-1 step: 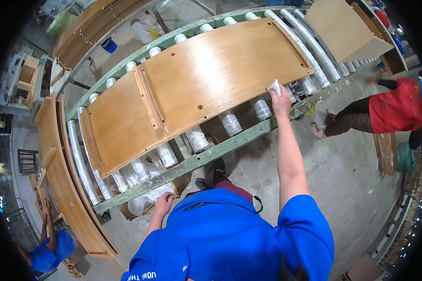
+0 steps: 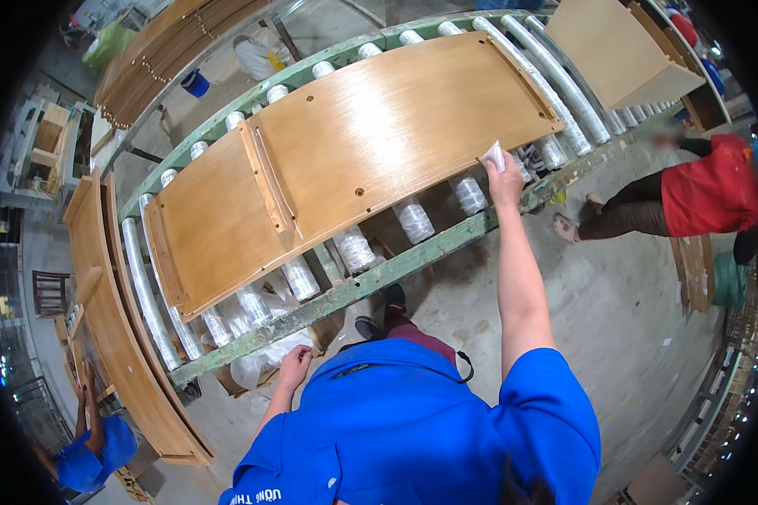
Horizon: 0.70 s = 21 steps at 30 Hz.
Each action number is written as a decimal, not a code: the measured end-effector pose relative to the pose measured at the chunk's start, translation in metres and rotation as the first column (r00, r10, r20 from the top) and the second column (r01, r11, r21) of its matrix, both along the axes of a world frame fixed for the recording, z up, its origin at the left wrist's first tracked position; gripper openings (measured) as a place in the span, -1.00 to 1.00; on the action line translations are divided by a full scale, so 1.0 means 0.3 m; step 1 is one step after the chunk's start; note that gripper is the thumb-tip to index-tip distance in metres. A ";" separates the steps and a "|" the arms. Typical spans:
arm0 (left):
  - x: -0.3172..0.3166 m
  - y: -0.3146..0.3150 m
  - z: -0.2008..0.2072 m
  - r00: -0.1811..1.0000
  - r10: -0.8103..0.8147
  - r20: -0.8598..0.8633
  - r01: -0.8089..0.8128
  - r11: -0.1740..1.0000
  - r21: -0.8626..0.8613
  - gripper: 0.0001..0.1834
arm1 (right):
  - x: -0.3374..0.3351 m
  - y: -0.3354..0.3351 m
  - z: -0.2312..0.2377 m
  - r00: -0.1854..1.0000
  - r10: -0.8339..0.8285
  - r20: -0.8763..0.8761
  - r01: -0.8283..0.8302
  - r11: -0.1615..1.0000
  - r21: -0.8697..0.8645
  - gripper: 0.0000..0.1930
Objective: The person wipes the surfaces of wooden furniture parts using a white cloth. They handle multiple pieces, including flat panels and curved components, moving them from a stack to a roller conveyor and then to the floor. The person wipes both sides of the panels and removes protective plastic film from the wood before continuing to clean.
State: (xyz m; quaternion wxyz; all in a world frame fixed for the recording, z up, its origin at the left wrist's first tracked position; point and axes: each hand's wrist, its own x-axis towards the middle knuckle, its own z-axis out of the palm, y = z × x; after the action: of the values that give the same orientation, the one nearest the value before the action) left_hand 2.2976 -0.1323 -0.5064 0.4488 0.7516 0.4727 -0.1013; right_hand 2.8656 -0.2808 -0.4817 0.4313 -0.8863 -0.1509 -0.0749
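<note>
A wooden panel [image 2: 404, 109] lies flat across the upper middle of the frame, slanting up from left to right, on rollers [image 2: 414, 220] wrapped in shiny film. The right hand [image 2: 505, 181], right of centre, has its grip pinching a crumpled white cloth [image 2: 494, 157] at the panel's lower edge, near its right end. The left hand [image 2: 296, 367] hangs apart from the panel, left of centre in the lower half, fingers curled; whether its grip holds anything, I cannot tell. A wooden strip [image 2: 264, 178] crosses the panel left of its middle, with a pale cord [image 2: 272, 168] beside it. The rollers' green rail [image 2: 354, 288] runs below the panel, and a white plastic bag [image 2: 265, 360] lies under it, near the left hand. A person in red [image 2: 703, 194] stands at the right of the frame.
</note>
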 end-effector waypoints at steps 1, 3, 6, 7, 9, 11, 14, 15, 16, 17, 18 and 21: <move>0.000 0.003 0.001 1.000 0.014 -0.009 -0.014 1.000 -0.019 -0.74 | 0.004 -0.003 -0.001 0.998 -0.026 -0.052 0.029 0.998 0.052 -0.60; 0.023 0.005 -0.022 1.000 0.021 0.023 -0.019 0.997 -0.081 -0.75 | 0.050 -0.078 0.014 0.939 0.086 -0.332 0.122 0.821 0.558 -0.67; -0.050 0.005 -0.013 0.998 0.058 -0.001 -0.058 0.995 -0.076 -0.75 | 0.015 -0.048 0.016 0.526 0.634 -0.567 0.507 0.302 0.807 -0.70; -0.064 0.003 -0.016 0.998 0.033 -0.046 -0.035 0.998 -0.043 -0.75 | 0.006 -0.051 0.022 0.471 0.690 -0.549 0.571 0.235 0.787 -0.68; -0.086 0.009 -0.012 0.989 -0.019 -0.147 0.023 0.999 0.024 -0.75 | 0.004 -0.077 0.031 0.506 0.651 -0.565 0.536 0.276 0.798 -0.71; -0.112 -0.011 0.016 0.982 0.075 -0.171 -0.082 0.996 -0.037 -0.75 | -0.014 -0.064 0.022 0.664 0.429 -0.612 0.352 0.542 0.763 -0.73; -0.083 -0.044 0.049 0.972 0.172 -0.160 -0.179 0.983 -0.029 -0.75 | -0.002 -0.049 0.005 0.855 0.177 -0.487 0.191 0.766 0.613 -0.67; -0.031 -0.051 0.032 0.976 0.173 -0.129 -0.179 0.983 -0.034 -0.75 | 0.042 -0.099 -0.006 0.919 0.122 -0.374 0.126 0.810 0.572 -0.63; 0.012 -0.060 0.026 0.971 0.199 -0.136 -0.210 0.974 -0.079 -0.75 | 0.070 -0.126 -0.015 0.972 0.082 -0.222 0.059 0.825 0.561 -0.58; 0.022 -0.078 0.035 0.970 0.173 -0.173 -0.184 0.981 -0.052 -0.75 | 0.056 -0.104 -0.022 0.968 0.096 -0.231 0.038 0.857 0.513 -0.59; 0.042 -0.096 0.037 0.967 0.143 -0.211 -0.153 0.988 -0.029 -0.75 | 0.050 -0.090 -0.023 0.965 0.106 -0.240 0.017 0.886 0.463 -0.59; 0.173 -0.129 0.038 0.990 0.028 -0.140 -0.032 0.999 -0.029 -0.73 | 0.054 -0.057 0.006 0.963 0.160 -0.216 -0.081 0.939 0.333 -0.59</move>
State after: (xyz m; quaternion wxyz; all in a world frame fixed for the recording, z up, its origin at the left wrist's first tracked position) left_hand 2.3495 -0.1709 -0.4951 0.4275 0.7284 0.5127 -0.1543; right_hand 2.8817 -0.2981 -0.4799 0.5887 -0.7957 -0.1378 0.0359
